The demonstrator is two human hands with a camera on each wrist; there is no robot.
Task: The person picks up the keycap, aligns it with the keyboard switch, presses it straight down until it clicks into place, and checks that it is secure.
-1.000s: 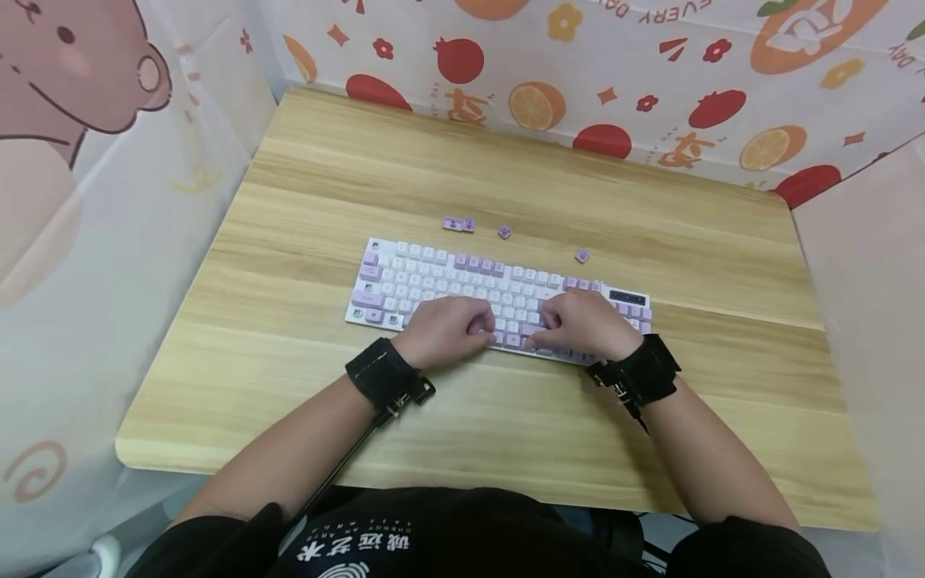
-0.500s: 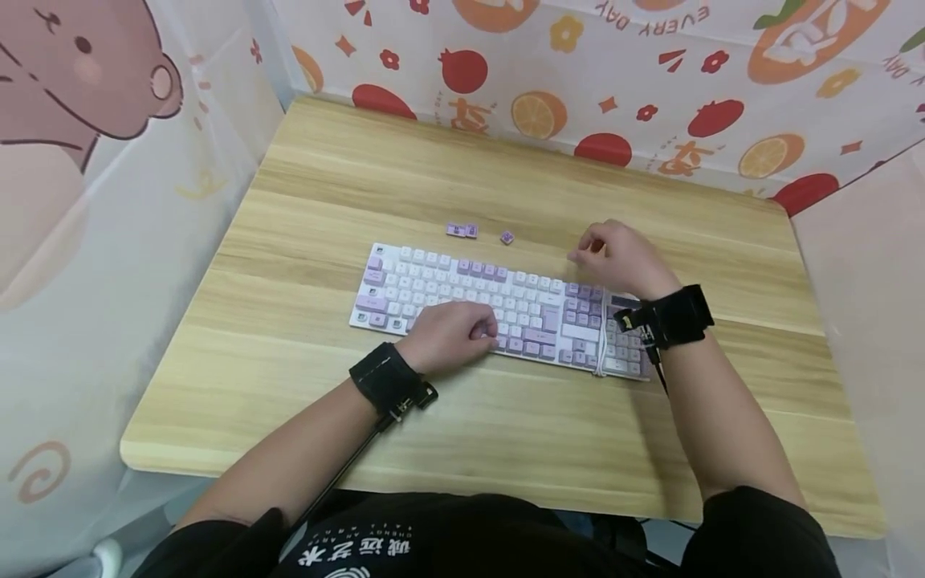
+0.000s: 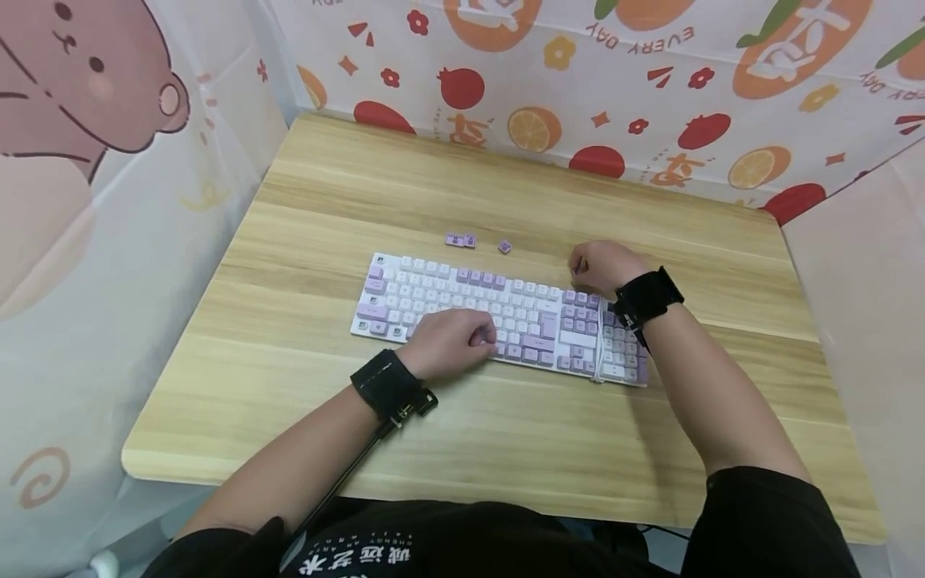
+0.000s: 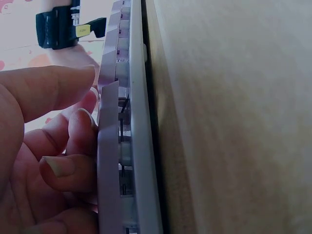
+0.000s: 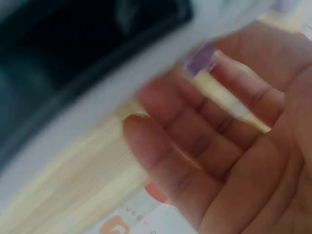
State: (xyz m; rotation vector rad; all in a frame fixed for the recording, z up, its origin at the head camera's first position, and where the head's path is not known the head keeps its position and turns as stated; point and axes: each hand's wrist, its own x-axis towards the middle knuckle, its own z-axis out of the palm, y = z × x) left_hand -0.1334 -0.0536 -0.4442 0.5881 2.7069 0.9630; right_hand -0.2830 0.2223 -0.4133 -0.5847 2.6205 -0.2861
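Note:
A white and purple keyboard [image 3: 390,301] lies across the middle of the wooden table. My left hand [image 3: 450,343] rests over its lower middle keys, fingers loosely curled with nothing held; the left wrist view shows the fingertips against the edge of a purple spacebar-like key [image 4: 108,161]. Beyond the keyboard's top right edge, my right hand [image 3: 609,265] pinches a small purple keycap [image 5: 201,59] between thumb and finger. Behind the keyboard, a wider purple keycap [image 3: 454,240] and a small one [image 3: 470,241] lie side by side, with another purple keycap [image 3: 505,247] to their right.
A white cable [image 3: 599,341] is wrapped round the keyboard's right part. The wooden table [image 3: 303,417] meets a fruit-print curtain [image 3: 405,72] at the back and a bear-print curtain [image 3: 108,241] on the left.
My right hand has gone from the keyboard's right keys up past its top edge, where a loose keycap lay, and now pinches a keycap. My left hand has stayed in place.

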